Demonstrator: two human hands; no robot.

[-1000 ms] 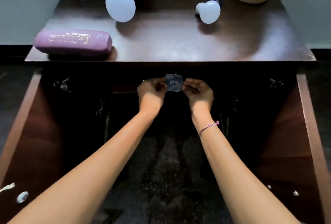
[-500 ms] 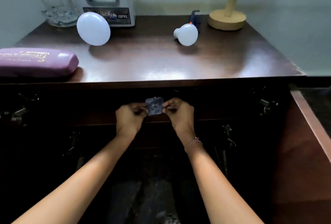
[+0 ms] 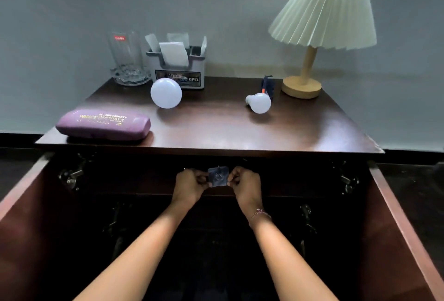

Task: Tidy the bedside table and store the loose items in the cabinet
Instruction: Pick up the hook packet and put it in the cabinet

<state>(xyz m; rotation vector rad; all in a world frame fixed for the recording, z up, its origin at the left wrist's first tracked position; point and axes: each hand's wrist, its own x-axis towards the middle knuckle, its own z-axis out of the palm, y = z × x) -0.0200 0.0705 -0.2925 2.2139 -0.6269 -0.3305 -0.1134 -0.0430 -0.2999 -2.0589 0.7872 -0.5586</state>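
Item: small clear packet [image 3: 218,177], pinched betw. both hands' fingers, left hand [image 3: 189,184] & right hand [image 3: 245,184]. Advise: keep level, set deep inside cabinet [image 3: 396,216].

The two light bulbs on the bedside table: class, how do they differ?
The left bulb looks bigger than the right bulb. The left bulb shows only its round globe; the right bulb lies on its side with its neck pointing left. Both are white and rest loose on the table.

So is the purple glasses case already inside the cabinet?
No, the purple oblong glasses case lies on the dark wooden tabletop near its front left corner, above the open cabinet.
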